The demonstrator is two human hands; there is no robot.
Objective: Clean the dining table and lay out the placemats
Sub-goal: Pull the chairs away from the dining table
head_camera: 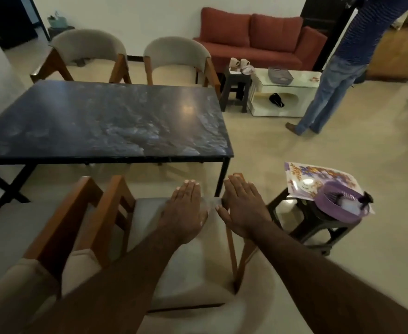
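Here the dark marble dining table stands with two padded chairs at its far side and a red sofa beyond. The flowered placemats lie on a black stool to the right, under a purple basket. Over the near chair, the left hand and right hand stretch flat, fingers straight and together, holding nothing.

The left hand and right hand lay flat, fingers straight, side by side above a chair seat, just off the dark table's near right corner. At right, a purple basket rested on flowered placemats atop a stool.
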